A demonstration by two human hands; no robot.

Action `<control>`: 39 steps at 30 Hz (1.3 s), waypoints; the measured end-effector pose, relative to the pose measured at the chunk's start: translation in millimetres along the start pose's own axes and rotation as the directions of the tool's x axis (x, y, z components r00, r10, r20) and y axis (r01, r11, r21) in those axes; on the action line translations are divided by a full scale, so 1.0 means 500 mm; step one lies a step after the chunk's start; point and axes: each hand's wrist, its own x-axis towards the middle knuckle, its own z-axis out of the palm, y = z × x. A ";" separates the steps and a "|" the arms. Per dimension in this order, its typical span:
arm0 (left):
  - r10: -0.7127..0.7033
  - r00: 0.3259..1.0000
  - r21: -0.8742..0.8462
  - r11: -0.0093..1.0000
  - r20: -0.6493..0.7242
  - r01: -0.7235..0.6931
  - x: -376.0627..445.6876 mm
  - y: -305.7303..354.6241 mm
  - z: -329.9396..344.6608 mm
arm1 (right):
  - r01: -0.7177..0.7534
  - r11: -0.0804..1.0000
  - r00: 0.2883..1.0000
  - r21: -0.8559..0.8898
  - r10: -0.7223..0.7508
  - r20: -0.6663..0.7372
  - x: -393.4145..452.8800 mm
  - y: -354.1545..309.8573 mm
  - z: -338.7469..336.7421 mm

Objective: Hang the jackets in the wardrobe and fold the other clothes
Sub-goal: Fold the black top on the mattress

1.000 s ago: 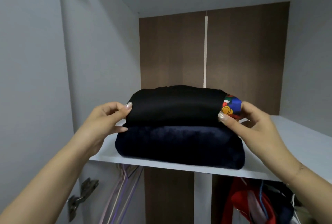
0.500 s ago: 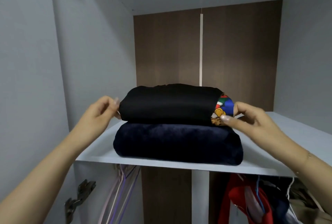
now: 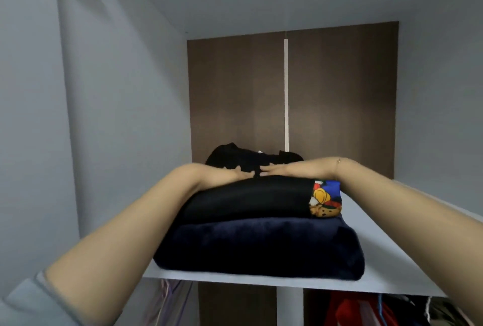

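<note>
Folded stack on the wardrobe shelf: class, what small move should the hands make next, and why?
Probably lift both hands straight up and off. The left hand and right hand lie flat on the black garment, which sits squarely on the navy one, and the stack rests fully on the shelf. Sliding the hands away could drag the top fold askew.

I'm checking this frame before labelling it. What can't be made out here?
- Head view: the palms of the left hand and right hand lie flat on the black folded garment, hidden.
- The dark garment behind: its lower part is hidden by the hands.
- The red clothes below the shelf: cut off by the bottom edge.
</note>
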 end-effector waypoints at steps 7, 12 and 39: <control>-0.044 0.999 0.052 0.998 -0.020 0.045 -0.018 0.021 -0.007 | 0.039 0.982 0.998 0.186 -0.030 -0.054 -0.042 0.003 0.026; 0.256 0.926 0.087 0.966 -0.279 -0.242 -0.098 0.013 0.018 | 0.200 0.949 0.961 0.242 -0.141 -0.238 -0.101 0.035 0.035; 0.411 0.686 -0.321 0.662 -0.601 -0.677 -0.311 0.038 0.326 | 0.263 0.615 0.767 0.743 0.333 -0.548 -0.428 0.041 0.363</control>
